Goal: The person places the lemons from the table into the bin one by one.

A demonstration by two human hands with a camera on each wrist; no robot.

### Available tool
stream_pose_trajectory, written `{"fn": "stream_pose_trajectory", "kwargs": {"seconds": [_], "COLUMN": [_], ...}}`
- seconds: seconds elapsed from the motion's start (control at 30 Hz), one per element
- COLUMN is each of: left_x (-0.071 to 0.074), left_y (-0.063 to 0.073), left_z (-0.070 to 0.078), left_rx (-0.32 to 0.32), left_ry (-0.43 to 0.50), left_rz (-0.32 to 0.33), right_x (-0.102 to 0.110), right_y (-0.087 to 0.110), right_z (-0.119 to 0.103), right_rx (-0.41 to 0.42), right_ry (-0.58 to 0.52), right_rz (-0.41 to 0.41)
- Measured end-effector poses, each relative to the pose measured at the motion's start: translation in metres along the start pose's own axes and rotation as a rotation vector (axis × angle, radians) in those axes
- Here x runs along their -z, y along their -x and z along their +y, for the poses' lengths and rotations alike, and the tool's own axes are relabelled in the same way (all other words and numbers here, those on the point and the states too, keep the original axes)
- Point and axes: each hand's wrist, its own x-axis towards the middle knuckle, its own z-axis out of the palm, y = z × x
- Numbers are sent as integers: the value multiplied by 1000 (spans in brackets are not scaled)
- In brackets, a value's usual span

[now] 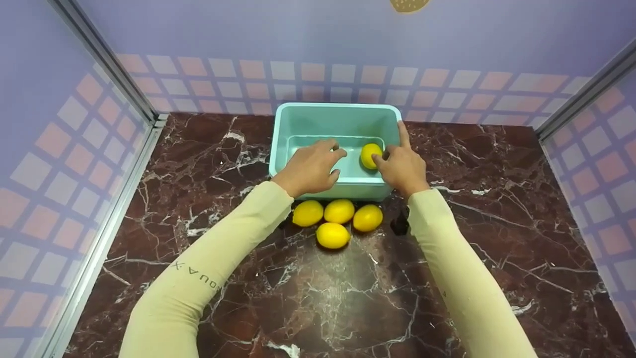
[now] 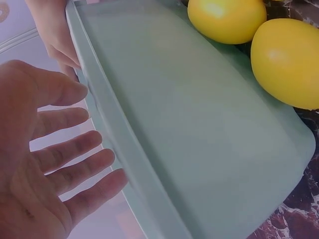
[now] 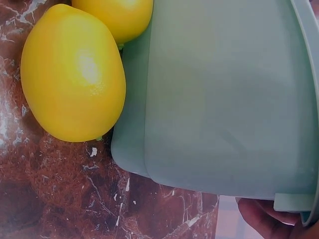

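A mint-green plastic bin [image 1: 343, 191] stands on the marble-patterned table by the back wall. Inside it, at the right, lies one yellow lemon [image 1: 369, 153]. My left hand [image 1: 312, 166] hovers over the bin's front rim, its fingers apart and holding nothing. At the right side my right hand [image 1: 405, 168] grips the bin's rim, the thumb inside by the lemon and the index finger stretched along the edge; its other fingers are partly hidden, though some show under the rim [image 3: 296, 201] in the right wrist view. Several lemons [image 1: 333, 235] lie outside, close to the bin's front wall.
Dark red marble-patterned tabletop [image 1: 497, 238] spreads around the bin. Purple panels with pink and white squares [image 1: 313, 69] rise behind it and at both sides, with metal frame strips [image 1: 134, 209] at the corners. A small dark object [image 1: 399, 223] sits near the right wrist.
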Motion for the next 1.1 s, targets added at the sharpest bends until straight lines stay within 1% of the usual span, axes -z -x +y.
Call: {"fn": "stream_pose_trajectory", "kwargs": {"seconds": [0.17,0.4,0.63,0.83,0.97,1.1], "left_x": [2,4,5,7,7,5], "left_y": [5,14,22,26,30,34], "left_z": [2,5,9,14,16,18], "left_rx": [-19,-41,-65,-103,-112,-109], "left_ry": [-9,-5,-17,-12,-18,-23], "left_rz": [18,66,75,99,93,67], "right_x": [0,-1,0,2,1,-1], "right_y": [-1,0,-1,-2,-2,-1], "right_z": [0,0,0,1,1,1], "right_rx": [-1,-1,-6,-4,-5,-6], "right_ry": [-6,4,1,-2,-14,-18], "right_rz": [-2,-4,-11,-5,-12,-10]}}
